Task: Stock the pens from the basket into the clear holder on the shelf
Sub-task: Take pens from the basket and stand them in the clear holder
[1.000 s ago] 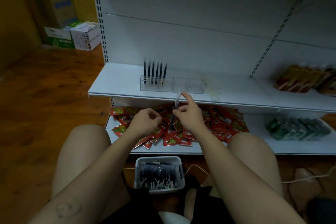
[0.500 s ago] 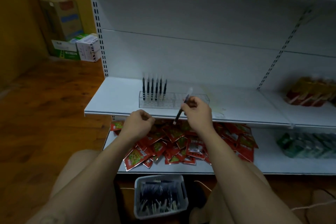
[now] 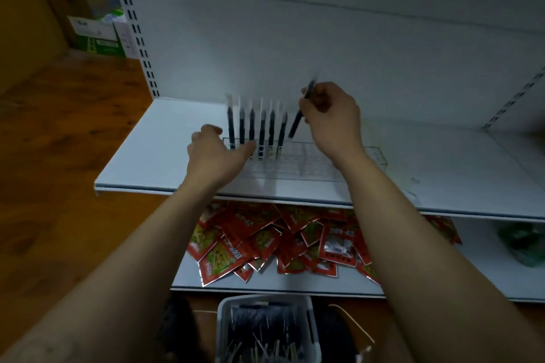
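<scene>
A person restocks a white shop shelf (image 3: 165, 141), seen from a head-worn camera. The right hand (image 3: 331, 115) pinches a dark pen (image 3: 295, 125) between curled fingers and thumb, holding it tilted, top end to the far right, with its lower tip just above the clear holder (image 3: 306, 165) and just right of a row of six pens (image 3: 261, 132) standing upright in the holder's left end. The holder lies lengthwise on the shelf, its compartments to the right of the row bare. The left hand (image 3: 215, 156) sits at the holder's left end, its thumb stretched toward the base of the standing pens and its fingers curled on the far side; whether it actually grips the holder cannot be told. On the lower shelf, a loose heap of red packets (image 3: 265, 242) lies spread between the two forearms, with blurred green packets (image 3: 522, 242) at the right edge. Nearest the camera, a white basket (image 3: 221, 321) on the floor holds a pile of dark pens (image 3: 265, 330). Cardboard boxes (image 3: 97, 35) stand on the wooden floor (image 3: 59, 127) at far left.
</scene>
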Motion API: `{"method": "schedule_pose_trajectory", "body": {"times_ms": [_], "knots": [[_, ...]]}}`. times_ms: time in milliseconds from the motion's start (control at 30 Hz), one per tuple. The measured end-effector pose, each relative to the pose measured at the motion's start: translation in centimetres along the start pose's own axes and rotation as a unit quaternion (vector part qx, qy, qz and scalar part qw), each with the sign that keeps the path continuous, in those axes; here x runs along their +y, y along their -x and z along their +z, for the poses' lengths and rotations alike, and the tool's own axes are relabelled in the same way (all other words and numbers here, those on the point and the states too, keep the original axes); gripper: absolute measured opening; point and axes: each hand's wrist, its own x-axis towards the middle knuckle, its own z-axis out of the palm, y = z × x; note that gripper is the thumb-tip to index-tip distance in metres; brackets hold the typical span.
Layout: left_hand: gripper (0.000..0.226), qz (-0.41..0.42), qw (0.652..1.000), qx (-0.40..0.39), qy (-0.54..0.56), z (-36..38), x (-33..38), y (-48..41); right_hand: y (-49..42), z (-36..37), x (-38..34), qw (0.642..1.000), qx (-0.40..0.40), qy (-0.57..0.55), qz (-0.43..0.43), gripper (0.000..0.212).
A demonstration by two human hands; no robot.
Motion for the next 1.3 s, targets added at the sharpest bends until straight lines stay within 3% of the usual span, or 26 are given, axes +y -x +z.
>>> {"method": "schedule_pose_trajectory", "body": {"times_ms": [300, 433, 533, 667, 867, 1100, 1167, 1300], "knots": [[0.099, -0.001, 0.995, -0.048, -0.088, 1.6, -0.1, -2.8, 0.0, 0.9, 3.7, 0.983, -0.135, 0.121, 0.000, 0.008], [0.086, -0.018, 0.997, -0.052, -0.062, 1.6, -0.1, -2.9, 0.4, 0.6, 4.2, 0.984, -0.133, 0.119, 0.002, 0.011], [0.097, -0.010, 0.997, -0.045, -0.064, 1.6, -0.2, -2.9, 1.0, 0.6, 4.5, 0.979, -0.157, 0.127, 0.010, 0.026], [0.105, 0.003, 0.996, -0.020, -0.084, 1.4, -0.2, -1.7, 2.5, -0.4, 4.0, 0.982, -0.130, 0.137, 0.019, 0.055], [0.088, 0.063, 0.994, 0.056, -0.076, 1.1, -0.3, 1.2, 5.6, -1.7, 2.1, 0.985, -0.089, 0.150, 0.000, 0.026], [0.050, 0.143, 0.980, 0.117, -0.069, 3.5, -1.6, 7.6, 12.7, -1.0, 2.4, 0.955, -0.226, 0.185, 0.046, 0.007], [0.035, 0.179, 0.978, 0.083, -0.074, 5.0, -2.6, 9.2, 14.2, -0.7, 3.5, 0.933, -0.267, 0.237, 0.046, 0.006], [0.019, 0.184, 0.972, -0.082, -0.119, 7.5, -6.5, 11.0, 17.0, -0.1, 6.3, 0.873, -0.378, 0.291, 0.103, 0.019]]}}
